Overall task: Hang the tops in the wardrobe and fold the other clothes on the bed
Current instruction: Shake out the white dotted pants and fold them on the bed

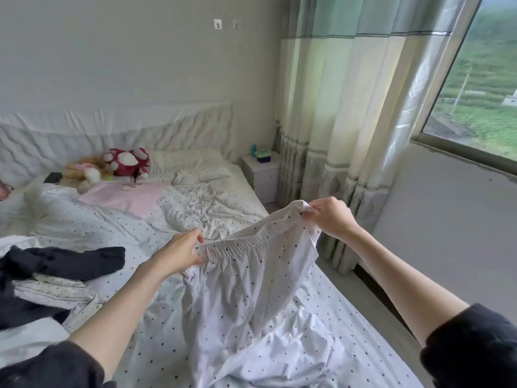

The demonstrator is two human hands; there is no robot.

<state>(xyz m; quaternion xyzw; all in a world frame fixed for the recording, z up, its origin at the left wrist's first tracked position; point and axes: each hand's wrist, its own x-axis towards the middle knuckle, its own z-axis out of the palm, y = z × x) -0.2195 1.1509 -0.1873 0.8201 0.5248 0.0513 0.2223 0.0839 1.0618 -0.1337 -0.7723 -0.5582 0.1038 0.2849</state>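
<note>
While the trousers [246,289] hang limp and light, their elastic waistband [246,243] is pinched by left hand [183,254] and right hand [331,221].

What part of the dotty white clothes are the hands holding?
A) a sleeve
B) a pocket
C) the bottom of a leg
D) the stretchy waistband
D: the left hand and the right hand each pinch one end of the gathered elastic waistband of the dotted white garment, which hangs down onto the bed.
</note>
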